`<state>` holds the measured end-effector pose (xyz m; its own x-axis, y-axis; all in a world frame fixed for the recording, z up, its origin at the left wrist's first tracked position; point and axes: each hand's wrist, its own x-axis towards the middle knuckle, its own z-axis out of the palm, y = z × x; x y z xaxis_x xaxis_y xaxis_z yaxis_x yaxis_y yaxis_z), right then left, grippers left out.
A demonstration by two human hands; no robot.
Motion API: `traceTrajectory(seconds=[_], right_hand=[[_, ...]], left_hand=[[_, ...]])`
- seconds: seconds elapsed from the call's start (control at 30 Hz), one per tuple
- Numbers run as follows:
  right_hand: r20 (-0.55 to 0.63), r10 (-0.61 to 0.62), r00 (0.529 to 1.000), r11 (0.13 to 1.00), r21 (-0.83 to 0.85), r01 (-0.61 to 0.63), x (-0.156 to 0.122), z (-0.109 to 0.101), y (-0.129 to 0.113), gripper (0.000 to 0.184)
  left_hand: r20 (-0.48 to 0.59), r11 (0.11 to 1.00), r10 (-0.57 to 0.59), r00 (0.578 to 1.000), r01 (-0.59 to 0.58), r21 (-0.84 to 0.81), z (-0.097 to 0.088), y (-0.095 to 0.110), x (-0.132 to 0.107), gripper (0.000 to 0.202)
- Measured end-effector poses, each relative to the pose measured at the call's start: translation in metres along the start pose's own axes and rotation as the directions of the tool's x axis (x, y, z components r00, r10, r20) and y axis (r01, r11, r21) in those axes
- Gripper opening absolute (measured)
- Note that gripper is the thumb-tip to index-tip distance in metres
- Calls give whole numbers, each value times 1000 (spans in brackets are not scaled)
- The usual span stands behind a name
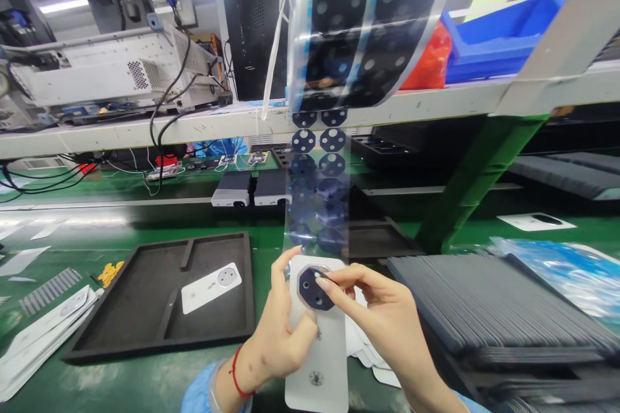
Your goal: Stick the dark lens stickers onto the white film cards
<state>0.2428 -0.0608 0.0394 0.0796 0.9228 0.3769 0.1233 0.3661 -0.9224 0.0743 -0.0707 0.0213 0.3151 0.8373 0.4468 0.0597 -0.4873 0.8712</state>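
My left hand (281,335) grips the side of a white phone back panel (334,355), held upright in front of me. A dark octagonal film sticker (310,295) with several round holes lies over the panel's camera area. My right hand (382,310) pinches the sticker's right edge between thumb and forefinger. Directly behind the panel hangs a clear strip (317,181) bearing two columns of similar dark stickers, drawn from a large roll (368,26) above. Other white panels, partly hidden by my right arm, lie on the bench.
Left of my hands, a black tray (145,290) holds one white panel (212,287). A stack of white panels (43,335) lies at far left. Thin grey dividers (484,303) are piled at right near blue plastic film (566,277). A white shelf (217,122) crosses above.
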Motion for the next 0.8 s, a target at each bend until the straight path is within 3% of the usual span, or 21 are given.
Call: traceTrajectory(seconds=[0.23,0.37,0.43,0.53,0.57,0.63,0.67,0.73,0.8], right_hand=[[-48,-157,986,987,-39,155,-4,5,1,9],[-79,-322,943,939,-149,308,-6,8,3,8],[-77,-453,888,869,-261,420,-7,11,5,8],[-68,-673,737,653,-523,548,-8,16,9,10],[-64,-722,689,575,-609,546,-8,18,10,12],[-70,-758,648,486,-723,491,-7,20,13,26],[-84,-754,651,487,-737,468,-6,21,14,41],[-129,-705,697,577,-676,459,-5,20,16,75],[-143,-555,820,759,-491,428,-4,19,17,86]], left_hand=[[21,999,32,999,-32,12,-1,3,-1,64],[-79,999,-30,996,32,28,3,2,-1,50],[-120,998,-44,992,50,46,7,0,-2,45],[-183,996,-3,983,20,88,11,-5,-4,43],[-209,995,9,978,12,100,12,-6,-5,42],[-269,995,19,963,7,96,14,-7,-5,41],[-296,997,16,955,8,81,14,-7,-6,41],[-317,999,11,948,4,47,15,-8,-5,41],[-261,999,18,965,-7,40,17,-9,-5,44]])
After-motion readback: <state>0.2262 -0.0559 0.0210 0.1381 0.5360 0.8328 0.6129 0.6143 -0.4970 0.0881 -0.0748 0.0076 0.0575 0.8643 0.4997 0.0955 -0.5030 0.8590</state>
